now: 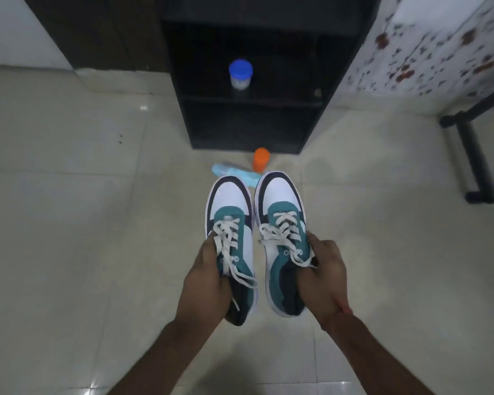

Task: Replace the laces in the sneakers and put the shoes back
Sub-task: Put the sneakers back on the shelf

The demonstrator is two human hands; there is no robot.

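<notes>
Two white, teal and navy sneakers hang side by side above the tiled floor, toes pointing away from me. My left hand (204, 283) grips the left sneaker (231, 206) at its collar. My right hand (322, 276) holds the right sneaker (280, 201) the same way, fingers inside the opening. Both carry off-white laces (284, 228) threaded through the eyelets, with loose ends trailing over the sides. A black open shelf unit (311, 109) stands straight ahead on the floor.
A jar with a blue lid (240, 74) sits on the shelf's middle board. On the floor before the shelf are an orange-capped container (261, 159) and a light blue packet (234, 171). A floral cloth (439, 47) and black frame leg (474, 155) stand at right.
</notes>
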